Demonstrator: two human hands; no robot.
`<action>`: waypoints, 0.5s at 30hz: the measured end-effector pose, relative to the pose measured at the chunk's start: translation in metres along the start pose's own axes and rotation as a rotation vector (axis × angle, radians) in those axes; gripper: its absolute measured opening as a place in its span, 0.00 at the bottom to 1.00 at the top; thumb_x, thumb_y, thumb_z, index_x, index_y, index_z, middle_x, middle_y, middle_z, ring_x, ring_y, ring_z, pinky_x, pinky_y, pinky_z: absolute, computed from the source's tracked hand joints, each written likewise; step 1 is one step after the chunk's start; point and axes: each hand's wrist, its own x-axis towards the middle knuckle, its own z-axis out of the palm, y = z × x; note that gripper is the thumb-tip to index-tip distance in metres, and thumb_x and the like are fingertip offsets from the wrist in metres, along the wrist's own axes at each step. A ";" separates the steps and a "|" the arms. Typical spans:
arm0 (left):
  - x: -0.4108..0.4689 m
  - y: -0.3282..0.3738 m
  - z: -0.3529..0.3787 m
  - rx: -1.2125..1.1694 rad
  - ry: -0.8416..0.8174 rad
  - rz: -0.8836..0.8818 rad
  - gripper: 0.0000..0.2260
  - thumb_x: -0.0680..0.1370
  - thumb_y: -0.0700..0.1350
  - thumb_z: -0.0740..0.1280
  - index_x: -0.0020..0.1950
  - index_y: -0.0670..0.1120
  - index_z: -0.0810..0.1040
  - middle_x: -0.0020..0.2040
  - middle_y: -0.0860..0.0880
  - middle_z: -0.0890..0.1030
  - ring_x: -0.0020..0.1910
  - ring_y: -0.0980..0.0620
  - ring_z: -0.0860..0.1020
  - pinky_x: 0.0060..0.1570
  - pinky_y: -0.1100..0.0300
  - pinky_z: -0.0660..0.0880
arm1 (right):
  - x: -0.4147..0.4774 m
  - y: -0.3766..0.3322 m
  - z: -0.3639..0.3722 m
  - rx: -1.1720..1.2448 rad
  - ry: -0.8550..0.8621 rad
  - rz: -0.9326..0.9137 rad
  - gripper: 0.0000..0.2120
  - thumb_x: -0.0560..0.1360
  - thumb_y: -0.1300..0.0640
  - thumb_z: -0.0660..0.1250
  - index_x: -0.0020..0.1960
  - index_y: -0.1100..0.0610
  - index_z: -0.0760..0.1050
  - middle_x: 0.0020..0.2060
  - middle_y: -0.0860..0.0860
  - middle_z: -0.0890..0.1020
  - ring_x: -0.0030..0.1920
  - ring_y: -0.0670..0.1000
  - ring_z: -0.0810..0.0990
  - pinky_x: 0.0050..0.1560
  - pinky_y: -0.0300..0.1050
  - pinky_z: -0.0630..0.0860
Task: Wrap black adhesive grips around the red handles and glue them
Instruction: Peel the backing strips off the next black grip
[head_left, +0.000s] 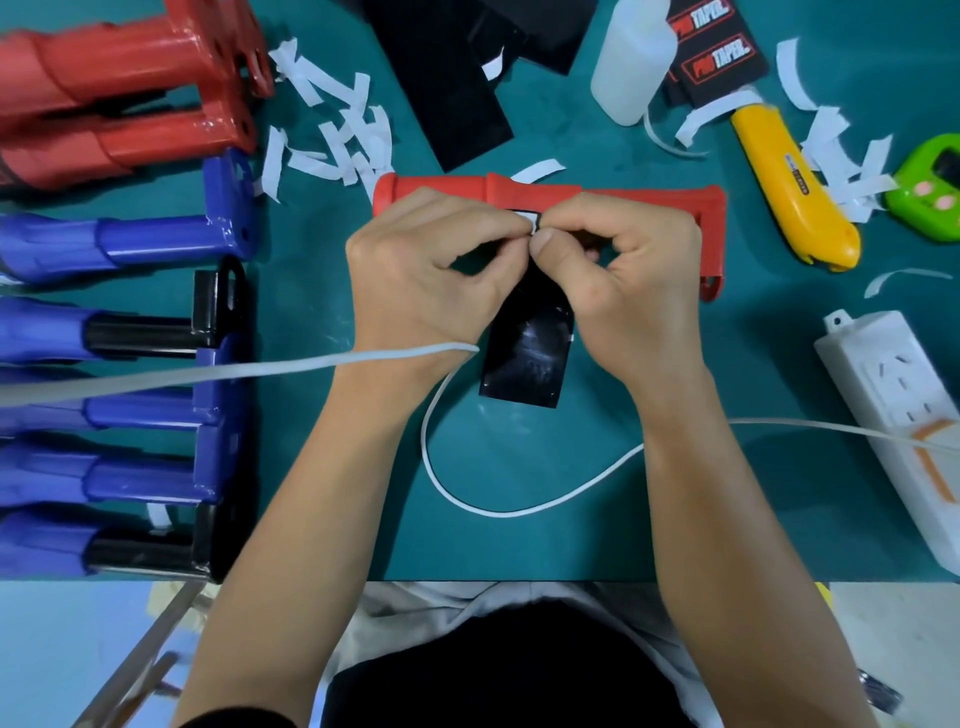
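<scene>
A red handle (447, 192) lies crosswise on the green mat just beyond my hands. A shiny black adhesive grip (527, 353) hangs from my fingers down toward me. My left hand (421, 275) and my right hand (623, 270) meet at its top edge, where both pinch the grip and a small white backing strip (527, 218). More black grip sheets (457, 88) lie at the back. A white glue bottle (631, 62) stands at the back right.
Red handles (119, 93) and several blue handles (119, 249) are stacked along the left. White backing scraps (332, 140) litter the mat. A yellow utility knife (795, 187), a green timer (930, 187), a white power strip (893, 415) and a white cable (467, 499) lie around.
</scene>
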 end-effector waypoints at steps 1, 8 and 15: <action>0.000 0.000 0.000 -0.016 -0.009 -0.018 0.04 0.74 0.36 0.76 0.43 0.44 0.89 0.41 0.51 0.87 0.40 0.49 0.84 0.47 0.60 0.77 | 0.001 0.000 0.000 0.003 -0.003 -0.005 0.07 0.76 0.65 0.70 0.39 0.61 0.83 0.32 0.55 0.81 0.34 0.53 0.76 0.36 0.50 0.72; 0.000 0.001 0.000 -0.072 -0.049 -0.075 0.04 0.72 0.36 0.76 0.41 0.44 0.88 0.39 0.53 0.85 0.38 0.52 0.81 0.45 0.60 0.76 | 0.000 0.001 0.000 0.001 0.006 -0.039 0.09 0.76 0.68 0.69 0.37 0.63 0.81 0.29 0.55 0.78 0.32 0.52 0.74 0.34 0.46 0.68; 0.000 0.000 -0.002 -0.180 -0.094 -0.122 0.05 0.71 0.36 0.76 0.39 0.46 0.87 0.38 0.59 0.82 0.38 0.59 0.78 0.45 0.61 0.73 | -0.001 -0.002 0.002 0.099 0.029 -0.044 0.08 0.71 0.70 0.68 0.34 0.64 0.79 0.26 0.55 0.75 0.29 0.49 0.69 0.31 0.44 0.65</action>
